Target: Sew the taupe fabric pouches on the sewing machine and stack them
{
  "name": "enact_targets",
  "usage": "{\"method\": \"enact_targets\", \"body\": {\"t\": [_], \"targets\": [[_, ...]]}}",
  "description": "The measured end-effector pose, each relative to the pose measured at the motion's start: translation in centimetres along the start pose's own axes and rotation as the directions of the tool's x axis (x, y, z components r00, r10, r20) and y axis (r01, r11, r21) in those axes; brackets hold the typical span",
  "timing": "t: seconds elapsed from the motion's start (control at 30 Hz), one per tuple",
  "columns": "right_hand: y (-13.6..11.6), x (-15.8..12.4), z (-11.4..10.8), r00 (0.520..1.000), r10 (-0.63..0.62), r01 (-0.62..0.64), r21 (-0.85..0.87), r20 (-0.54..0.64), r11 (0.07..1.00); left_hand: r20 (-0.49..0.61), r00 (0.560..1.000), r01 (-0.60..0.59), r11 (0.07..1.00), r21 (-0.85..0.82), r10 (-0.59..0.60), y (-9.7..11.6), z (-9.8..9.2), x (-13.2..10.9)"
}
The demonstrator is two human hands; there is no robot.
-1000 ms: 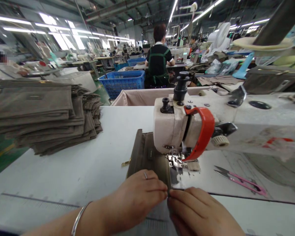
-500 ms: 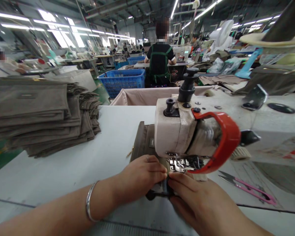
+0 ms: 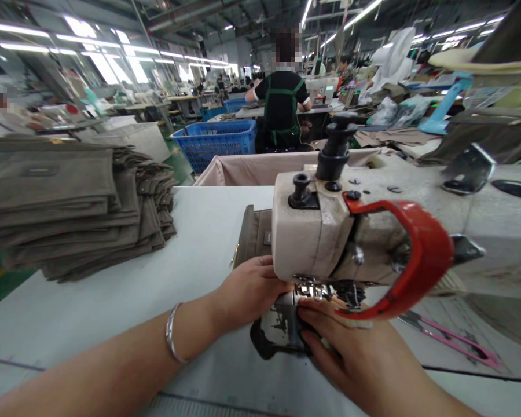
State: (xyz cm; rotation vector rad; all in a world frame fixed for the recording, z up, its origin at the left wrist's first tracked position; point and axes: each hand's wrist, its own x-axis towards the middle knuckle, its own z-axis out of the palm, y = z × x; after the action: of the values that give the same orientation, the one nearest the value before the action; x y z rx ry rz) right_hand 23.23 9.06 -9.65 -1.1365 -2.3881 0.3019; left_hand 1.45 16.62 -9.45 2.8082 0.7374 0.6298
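Note:
A flat olive-brown fabric pouch (image 3: 259,223) with a small label and a gold zip pull lies under the white sewing machine head (image 3: 301,231). My left hand (image 3: 247,292) presses its near end with bent fingers, close to the presser foot (image 3: 308,289). On the other side of the foot is my right hand (image 3: 351,347), fingertips together near the needle area and thumb lower down. Whatever lies under those right fingertips is hidden. Between the hands, a worn metal plate (image 3: 282,324) with a dark bracket shows bare. A red guard (image 3: 434,249) curves over my right hand.
A tall stack of brown fabric pieces (image 3: 69,202) stands on the left of the white table (image 3: 208,231). Pink-handled thread snips (image 3: 460,341) lie to the right. Behind are a pink cloth-lined bin (image 3: 252,168), a blue basket (image 3: 217,142) and a seated person (image 3: 284,98).
The pouch has slid away from me under the machine, and both hands have moved slightly forward with it. More of the metal plate shows between them. My view has shifted a little.

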Motion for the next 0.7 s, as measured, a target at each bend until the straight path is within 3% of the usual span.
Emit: {"method": "enact_targets", "body": {"t": [0.3, 0.5, 0.7], "targets": [[-0.1, 0.4, -0.4, 1.0, 0.014, -0.014, 0.015, -0.001, 1.0, 0.021, 0.999, 0.023, 0.994, 0.108, -0.025, 0.5, -0.2, -0.4], [0.1, 0.2, -0.3, 1.0, -0.001, 0.001, 0.027, 0.006, 1.0, 0.041, 0.989, 0.139, 0.981, 0.132, -0.145, 3.1, -1.1, 0.1], [0.1, 0.3, -0.5, 0.999, -0.02, 0.019, 0.023, 0.027, 1.0, 0.014, 0.966, 0.253, 0.958, 0.134, -0.257, 3.7, -1.3, -0.3]]}}
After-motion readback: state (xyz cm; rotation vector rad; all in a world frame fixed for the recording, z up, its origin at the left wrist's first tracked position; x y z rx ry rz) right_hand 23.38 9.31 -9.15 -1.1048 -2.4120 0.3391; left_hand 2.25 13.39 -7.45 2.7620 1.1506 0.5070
